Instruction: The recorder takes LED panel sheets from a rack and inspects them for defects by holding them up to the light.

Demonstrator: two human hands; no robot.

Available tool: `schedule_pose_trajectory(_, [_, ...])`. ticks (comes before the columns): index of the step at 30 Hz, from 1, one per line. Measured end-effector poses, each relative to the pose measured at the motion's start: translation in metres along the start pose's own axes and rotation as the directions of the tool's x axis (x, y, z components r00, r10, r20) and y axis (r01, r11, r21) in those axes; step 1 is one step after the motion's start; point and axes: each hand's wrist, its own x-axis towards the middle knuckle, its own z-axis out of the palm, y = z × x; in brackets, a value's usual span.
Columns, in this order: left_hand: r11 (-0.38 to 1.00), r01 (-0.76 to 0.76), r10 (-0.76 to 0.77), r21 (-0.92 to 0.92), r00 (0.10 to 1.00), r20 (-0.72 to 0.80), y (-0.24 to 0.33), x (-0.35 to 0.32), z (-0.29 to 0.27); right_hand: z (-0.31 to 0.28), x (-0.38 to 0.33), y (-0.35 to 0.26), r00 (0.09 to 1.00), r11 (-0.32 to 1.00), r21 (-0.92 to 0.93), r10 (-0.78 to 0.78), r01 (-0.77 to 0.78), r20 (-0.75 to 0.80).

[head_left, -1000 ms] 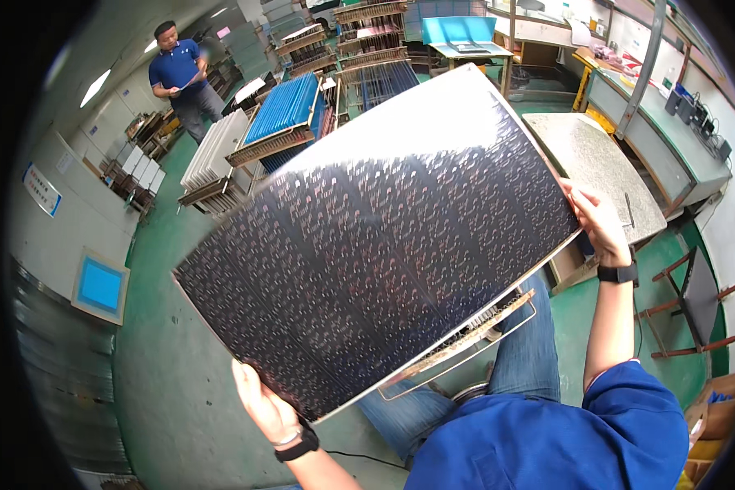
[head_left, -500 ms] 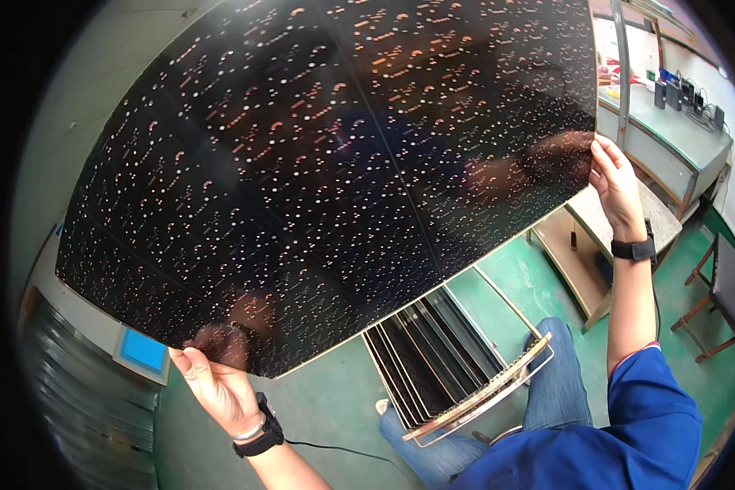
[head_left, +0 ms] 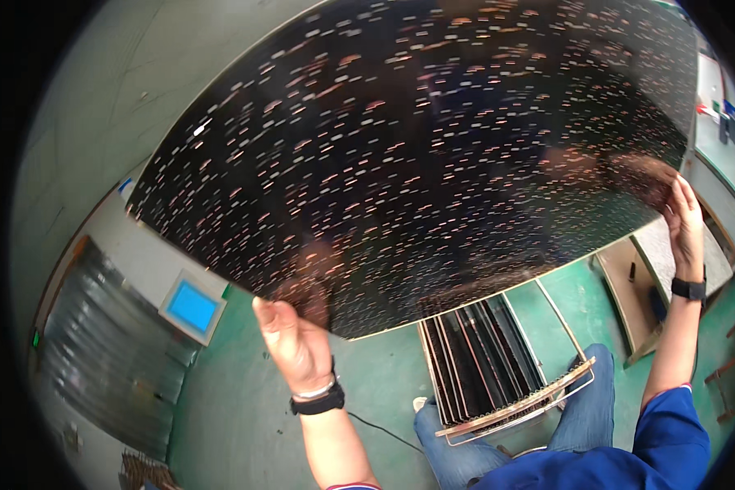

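Raised in front of me is a large, glossy black circuit board panel (head_left: pixel 433 188), covered in small white and copper-coloured marks and mirroring my hands faintly. My left hand (head_left: pixel 296 343) pinches its lower left edge, thumb on the near side. At the lower right corner, my right hand (head_left: pixel 684 224) grips the panel too, its fingers partly hidden. The panel's top runs out of view. Below it, between my legs, stands a wire-framed rack (head_left: pixel 518 400) with several dark boards (head_left: pixel 482 351) standing upright in its slots.
A wooden stand (head_left: pixel 629 286) is to the right, near a green-topped bench (head_left: pixel 727 155) carrying dark devices. Corrugated metal sheeting (head_left: pixel 118 343) and a blue-panelled box (head_left: pixel 192 306) are at the left. A black cable (head_left: pixel 384 429) runs across the green floor (head_left: pixel 245 392) from my left wristband.
My view has swung to the left, so the rack, hands and panel appear further right. The panel sits more level, its left end raised, and both hands still hold it.
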Motion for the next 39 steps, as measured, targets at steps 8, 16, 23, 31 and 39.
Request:
schedule_pose_trajectory(8, [0.986,0.097,-0.099,-0.138,0.995,-0.003,0.005,0.003,0.015,-0.013,0.0,0.003,0.994,1.0,0.016,0.029,-0.027,-0.108])
schedule_pose_trajectory(16, [0.982,0.101,-0.103,-0.163,0.995,-0.006,0.0,0.001,0.01,-0.019,-0.001,0.005,0.99,1.0,0.012,0.028,-0.027,-0.137])
schedule_pose_trajectory(23, [0.922,0.308,-0.245,0.234,0.933,-0.263,-0.004,-0.017,0.003,0.002,-0.036,0.006,0.988,0.99,-0.117,0.092,-0.078,0.123])
schedule_pose_trajectory(31, [0.82,0.51,-0.392,0.258,0.83,-0.396,-0.028,-0.111,-0.063,0.016,-0.086,0.011,0.929,0.93,-0.174,0.348,-0.325,0.128])
schedule_pose_trajectory(39, [0.779,0.562,-0.42,0.278,0.797,-0.433,-0.024,-0.147,-0.065,0.038,-0.096,-0.007,0.889,0.895,-0.284,0.407,-0.343,0.21])
